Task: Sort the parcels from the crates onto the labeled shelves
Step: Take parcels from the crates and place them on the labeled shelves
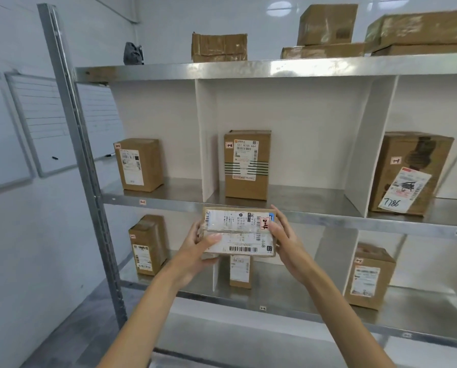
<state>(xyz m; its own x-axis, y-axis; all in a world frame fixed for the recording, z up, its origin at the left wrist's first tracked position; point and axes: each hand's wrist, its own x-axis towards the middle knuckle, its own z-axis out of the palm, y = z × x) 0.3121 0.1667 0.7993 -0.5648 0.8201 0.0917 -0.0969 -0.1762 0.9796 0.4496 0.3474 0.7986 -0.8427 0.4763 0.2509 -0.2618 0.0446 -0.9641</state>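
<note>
I hold a flat taped cardboard parcel (pixel 239 231) in both hands in front of the metal shelf unit (pixel 288 69). White shipping labels and a small red-marked sticker cover its top face. My left hand (pixel 199 247) grips its left end with the thumb on top. My right hand (pixel 283 232) grips its right end. The parcel hovers level with the front edge of the middle shelf (pixel 315 217). No crate is in view.
White dividers (pixel 207 139) split each shelf into bays. Brown boxes stand in the bays: one at the left (pixel 139 164), one in the centre (pixel 247 164), one at the right (pixel 407 173), and three more on the lower shelf (pixel 288 304). Several boxes sit on top. Whiteboards hang on the left wall.
</note>
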